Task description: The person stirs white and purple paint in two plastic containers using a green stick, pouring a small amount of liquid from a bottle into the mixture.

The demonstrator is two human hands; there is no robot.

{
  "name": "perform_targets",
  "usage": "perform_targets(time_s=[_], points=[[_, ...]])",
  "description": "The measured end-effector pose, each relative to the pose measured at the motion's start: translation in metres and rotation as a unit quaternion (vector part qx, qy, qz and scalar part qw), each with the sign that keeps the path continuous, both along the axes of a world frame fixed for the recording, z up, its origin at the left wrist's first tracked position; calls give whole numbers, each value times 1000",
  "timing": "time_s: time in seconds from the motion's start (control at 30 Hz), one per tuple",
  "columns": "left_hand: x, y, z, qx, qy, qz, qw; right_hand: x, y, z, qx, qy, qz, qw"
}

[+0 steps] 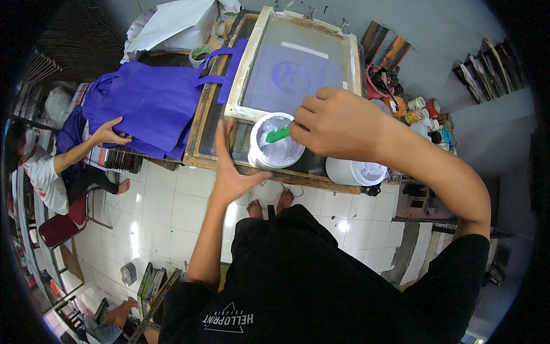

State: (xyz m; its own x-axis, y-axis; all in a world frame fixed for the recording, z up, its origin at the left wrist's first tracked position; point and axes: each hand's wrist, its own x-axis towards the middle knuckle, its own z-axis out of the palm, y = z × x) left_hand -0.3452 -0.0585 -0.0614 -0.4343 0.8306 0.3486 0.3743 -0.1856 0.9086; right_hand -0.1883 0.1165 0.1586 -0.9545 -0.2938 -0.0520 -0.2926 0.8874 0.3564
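A white tub (255,159) of pale, whitish paste stands at the table's front edge. In my right hand (338,123) is a flat green stirring tool (278,135), gripped from above; its paste-coated tip dips into the tub. My left hand (232,172) is spread beside the tub's left side, thumb near its base; whether it touches cannot be made out. Just beyond the tub lies a wood-framed printing screen (255,63) with a round design in its mesh. A purple fabric bag (232,71) lies under the screen, its handles sticking out to the left.
A second white tub (344,172) stands right, below my right forearm. Purple bags (140,97) are piled at left, where a seated co-worker's hand (112,132) touches them. Jars and cans (421,114) crowd the right. A small green-filled pot (200,54) stands at the back.
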Motion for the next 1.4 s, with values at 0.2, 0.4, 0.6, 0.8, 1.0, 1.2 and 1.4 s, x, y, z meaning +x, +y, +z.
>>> perform_targets(time_s=[0.2, 0.4, 0.6, 0.8, 1.0, 1.2, 1.4], points=[[54, 22, -10, -34, -50, 66, 996, -10, 5, -2, -3, -17, 55, 998], [6, 3, -6, 6, -116, -40, 992, -9, 1, -7, -8, -8, 60, 998], [16, 23, 26, -58, -47, 3, 997, -17, 0, -14, -9, 24, 71, 997], [-12, 18, 48, -98, 11, -75, 992, -20, 4, -35, -39, 68, -3, 997], [-14, 12, 32, -55, 72, -48, 995, -13, -19, -45, -88, 36, -144, 985], [-12, 12, 5, 20, 123, 2, 992, -11, -38, -31, -150, 25, -136, 979], [0, 14, -3, 77, 210, 92, 970, -7, -55, -31, -176, -2, -145, 974]])
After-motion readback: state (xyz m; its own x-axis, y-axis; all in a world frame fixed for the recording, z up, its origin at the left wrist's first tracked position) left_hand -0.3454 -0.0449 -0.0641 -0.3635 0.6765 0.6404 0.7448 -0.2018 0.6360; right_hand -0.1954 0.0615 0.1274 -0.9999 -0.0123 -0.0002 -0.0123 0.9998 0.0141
